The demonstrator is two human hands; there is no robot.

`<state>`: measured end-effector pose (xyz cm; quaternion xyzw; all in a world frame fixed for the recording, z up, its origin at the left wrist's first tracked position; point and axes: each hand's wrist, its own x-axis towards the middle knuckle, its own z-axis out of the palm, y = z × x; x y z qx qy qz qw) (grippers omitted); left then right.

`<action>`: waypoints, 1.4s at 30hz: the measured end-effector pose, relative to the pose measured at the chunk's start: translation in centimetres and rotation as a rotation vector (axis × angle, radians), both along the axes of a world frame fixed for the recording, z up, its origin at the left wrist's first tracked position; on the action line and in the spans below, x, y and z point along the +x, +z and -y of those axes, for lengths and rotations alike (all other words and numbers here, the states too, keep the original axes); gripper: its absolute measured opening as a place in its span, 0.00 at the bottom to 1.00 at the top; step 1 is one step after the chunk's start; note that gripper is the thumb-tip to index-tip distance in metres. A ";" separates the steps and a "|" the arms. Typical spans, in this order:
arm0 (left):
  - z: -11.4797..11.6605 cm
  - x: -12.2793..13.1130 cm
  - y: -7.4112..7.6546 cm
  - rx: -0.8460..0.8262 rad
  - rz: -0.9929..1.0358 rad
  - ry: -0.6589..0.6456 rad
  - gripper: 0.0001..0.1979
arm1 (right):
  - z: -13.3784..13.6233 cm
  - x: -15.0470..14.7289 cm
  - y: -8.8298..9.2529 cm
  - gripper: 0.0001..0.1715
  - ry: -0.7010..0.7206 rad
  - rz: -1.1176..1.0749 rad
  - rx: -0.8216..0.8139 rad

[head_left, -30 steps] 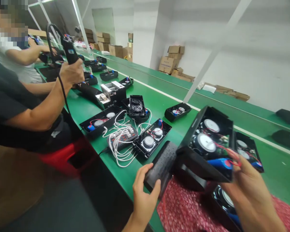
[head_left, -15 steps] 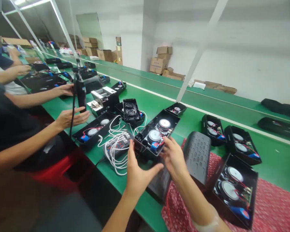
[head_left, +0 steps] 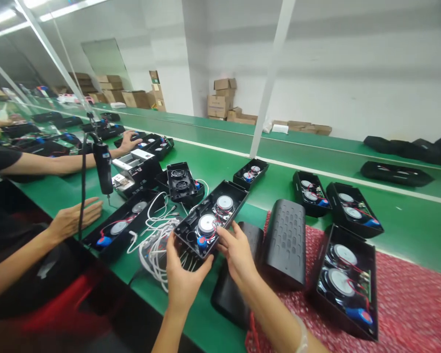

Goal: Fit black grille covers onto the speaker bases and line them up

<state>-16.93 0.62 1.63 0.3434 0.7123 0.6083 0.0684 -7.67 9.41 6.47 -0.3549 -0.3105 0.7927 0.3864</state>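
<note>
Both my hands hold one open black speaker shell (head_left: 212, 215) with two round drivers, red wires and a blue cell inside. My left hand (head_left: 182, 277) grips its near end from below. My right hand (head_left: 235, 250) pinches its near right edge. The shell is lifted just above a tangle of white cables (head_left: 155, 240) on the green bench (head_left: 242, 166). Two black grille covers (head_left: 284, 240) lie to the right of my hands, partly on a red cloth (head_left: 407, 304). Another open shell (head_left: 347, 279) rests on that cloth.
A co-worker's hand (head_left: 75, 220) lies by an open shell (head_left: 119, 230) at left, beside a hanging electric screwdriver (head_left: 103, 166). More open shells (head_left: 353, 208) sit along the bench. Cardboard boxes (head_left: 224, 98) stand by the far wall. A white post (head_left: 268, 78) rises mid-bench.
My hands drew the speaker shell nearer and slightly left, over the white cables. The view swung right. The co-worker's screwdriver now hangs free and one of their hands reaches further back.
</note>
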 end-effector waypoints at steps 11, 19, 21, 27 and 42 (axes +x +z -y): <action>0.1 0.9 0.5 0.047 0.112 0.008 0.52 | -1.3 4.8 2.3 0.40 0.199 0.112 -0.068; -0.5 2.5 0.4 0.059 -0.030 -0.013 0.58 | -0.2 6.1 1.3 0.44 0.134 0.050 -0.104; -0.8 2.6 0.5 0.036 -0.060 -0.007 0.57 | -0.1 5.9 1.2 0.46 0.107 0.012 -0.137; -1.2 2.7 0.9 0.015 -0.067 0.034 0.52 | -1.4 5.2 -0.2 0.34 0.071 -0.052 -0.165; 1.0 2.2 3.7 0.473 0.400 0.106 0.48 | -1.6 5.5 1.2 0.45 0.334 0.151 0.358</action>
